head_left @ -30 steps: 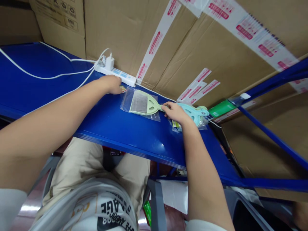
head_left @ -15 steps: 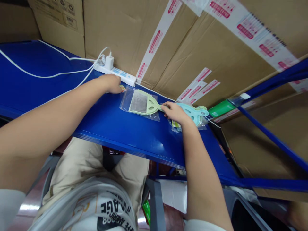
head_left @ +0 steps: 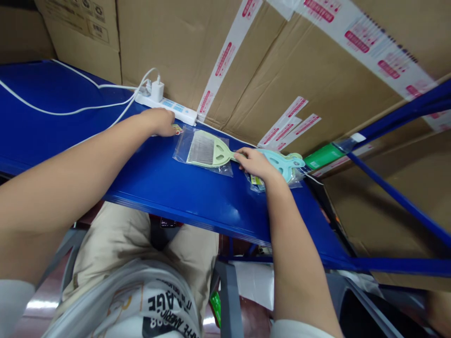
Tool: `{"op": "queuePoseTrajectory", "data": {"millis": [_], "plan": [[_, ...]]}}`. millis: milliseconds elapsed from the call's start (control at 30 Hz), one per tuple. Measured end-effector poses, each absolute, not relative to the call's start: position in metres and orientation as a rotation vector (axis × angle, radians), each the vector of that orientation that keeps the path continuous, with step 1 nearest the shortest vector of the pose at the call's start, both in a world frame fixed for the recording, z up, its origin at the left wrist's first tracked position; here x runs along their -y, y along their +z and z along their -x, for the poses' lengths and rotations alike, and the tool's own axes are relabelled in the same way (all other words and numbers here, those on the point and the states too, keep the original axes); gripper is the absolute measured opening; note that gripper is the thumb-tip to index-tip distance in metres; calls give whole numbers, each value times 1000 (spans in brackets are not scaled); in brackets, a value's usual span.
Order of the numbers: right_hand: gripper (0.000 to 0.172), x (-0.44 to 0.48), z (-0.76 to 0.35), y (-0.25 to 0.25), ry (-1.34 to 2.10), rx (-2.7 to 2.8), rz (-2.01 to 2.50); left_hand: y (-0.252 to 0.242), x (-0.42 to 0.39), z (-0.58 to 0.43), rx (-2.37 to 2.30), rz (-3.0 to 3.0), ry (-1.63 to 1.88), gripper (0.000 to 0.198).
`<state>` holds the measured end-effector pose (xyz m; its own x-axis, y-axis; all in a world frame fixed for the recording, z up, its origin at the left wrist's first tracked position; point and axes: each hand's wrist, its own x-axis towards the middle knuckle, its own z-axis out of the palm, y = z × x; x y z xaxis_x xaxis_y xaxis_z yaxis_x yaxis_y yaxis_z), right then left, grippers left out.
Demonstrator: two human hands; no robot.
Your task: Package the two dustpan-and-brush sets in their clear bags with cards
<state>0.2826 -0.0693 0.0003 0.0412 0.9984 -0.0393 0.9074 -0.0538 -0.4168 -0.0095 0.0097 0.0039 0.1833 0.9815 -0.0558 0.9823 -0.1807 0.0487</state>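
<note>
A pale green hand brush (head_left: 215, 155) with grey bristles lies in a clear plastic bag (head_left: 181, 146) on the blue shelf. My right hand (head_left: 256, 163) is closed round its handle, and the handle's end is hidden under the palm. My left hand (head_left: 162, 123) rests to the left of the bristles with its fingers closed. A small colourful printed card (head_left: 177, 129) sticks out at its fingertips; most of it is covered. Just beyond my right wrist lies a light blue brush or dustpan (head_left: 280, 162), with more bagged pieces beneath it.
A white power strip (head_left: 179, 111) with a plugged-in charger (head_left: 157, 91) and white cables (head_left: 84, 109) lies behind my left hand. Large taped cardboard boxes (head_left: 165, 42) stand along the back. A green-labelled bottle (head_left: 326, 156) lies at the right by the blue frame bar (head_left: 394, 188).
</note>
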Motion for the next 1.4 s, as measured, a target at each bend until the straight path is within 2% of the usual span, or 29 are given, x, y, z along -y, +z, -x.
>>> {"op": "queuePoseTrajectory", "data": {"millis": [367,500,600,800,933,1133,1400], "plan": [[21,69,-283,0,455,1933,2062,9,-2,6,-1964,-2395,-31,56],[21,68,-284,-2,433,1961,2038,6,-7,8,-1918,-2359,60,61],[25,64,-287,-5,436,1970,2039,5,-8,9,-1884,-2331,108,65],[39,60,-292,-6,444,2009,1981,9,-2,6,-1908,-2357,41,61],[47,63,-295,-2,465,2024,2019,4,-11,7,-1892,-2336,10,68],[38,70,-299,8,480,2107,2015,-3,-20,13,-1827,-2325,61,82],[20,68,-302,6,143,1979,1885,-1,-14,10,-1814,-2336,70,85]]}}
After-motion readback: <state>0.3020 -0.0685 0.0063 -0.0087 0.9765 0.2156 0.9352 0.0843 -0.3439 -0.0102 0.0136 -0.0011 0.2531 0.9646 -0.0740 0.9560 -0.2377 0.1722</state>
